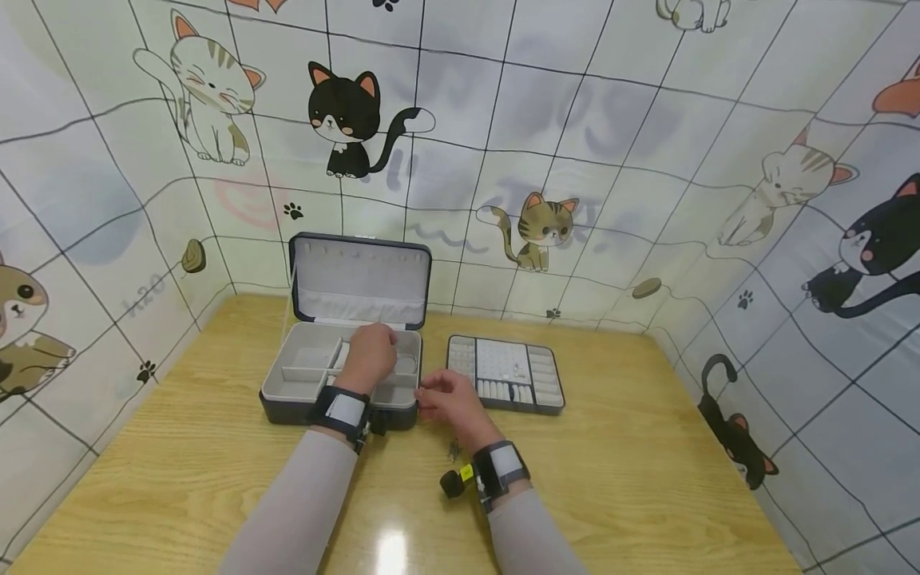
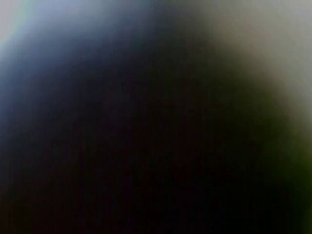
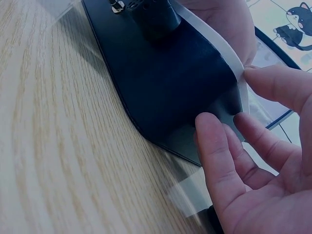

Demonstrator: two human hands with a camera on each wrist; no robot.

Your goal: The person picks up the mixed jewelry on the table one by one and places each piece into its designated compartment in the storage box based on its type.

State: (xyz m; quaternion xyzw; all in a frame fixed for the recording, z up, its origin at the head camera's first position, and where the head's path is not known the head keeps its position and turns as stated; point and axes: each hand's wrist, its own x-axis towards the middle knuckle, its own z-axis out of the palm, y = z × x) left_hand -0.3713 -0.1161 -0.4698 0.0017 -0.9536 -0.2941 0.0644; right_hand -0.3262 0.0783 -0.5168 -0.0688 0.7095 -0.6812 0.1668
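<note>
A dark jewelry box [image 1: 287, 411] with a pale divided interior stands with its lid [image 1: 359, 275] raised. My left hand [image 1: 370, 355] reaches into the box over the dividers; its fingers are hidden from the head view, and the left wrist view is dark and blurred. My right hand [image 1: 456, 403] is at the box's front right corner. In the right wrist view, fingertips of the right hand [image 3: 263, 190] touch the white rim and the dark side of the box [image 3: 165, 83], loosely bent. No object shows between those fingers.
A divided jewelry tray [image 1: 546, 407] lies right of the box, with tiny items in its middle part. A small metallic item [image 1: 454, 450] lies on the wooden table [image 1: 611, 495] near the right wrist. Cat-print cloth [image 1: 460, 112] hangs behind and at both sides.
</note>
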